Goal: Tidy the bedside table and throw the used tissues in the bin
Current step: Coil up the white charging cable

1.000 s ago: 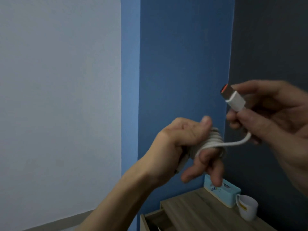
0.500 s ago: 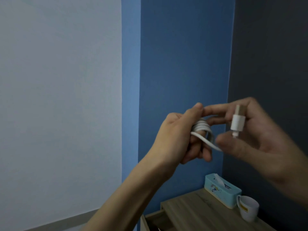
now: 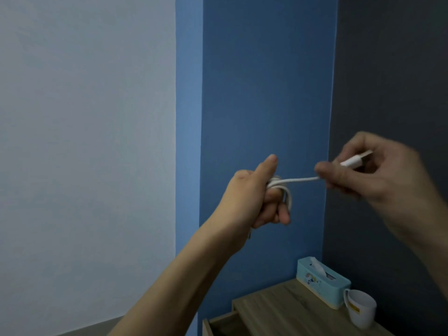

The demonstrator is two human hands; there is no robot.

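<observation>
A white charging cable (image 3: 300, 179) is wound in a coil around the fingers of my left hand (image 3: 254, 195), which is raised in front of the blue wall. My right hand (image 3: 378, 170) pinches the cable's free end just behind its white plug (image 3: 355, 162), and the short stretch between the hands is pulled taut. Far below stands the wooden bedside table (image 3: 286, 311). On its back right part are a light blue tissue box (image 3: 322, 282) with a tissue sticking out and a white mug (image 3: 361, 309). No used tissues or bin are in view.
The table's top drawer (image 3: 218, 323) is pulled open at the bottom edge of the view. The table stands in a corner between the blue wall and a dark grey wall on the right. A pale wall fills the left half.
My right hand has pulled away to the right with the plug end, drawing the cable taut from the coil. My left hand has kept its place with the coil on its fingers.
</observation>
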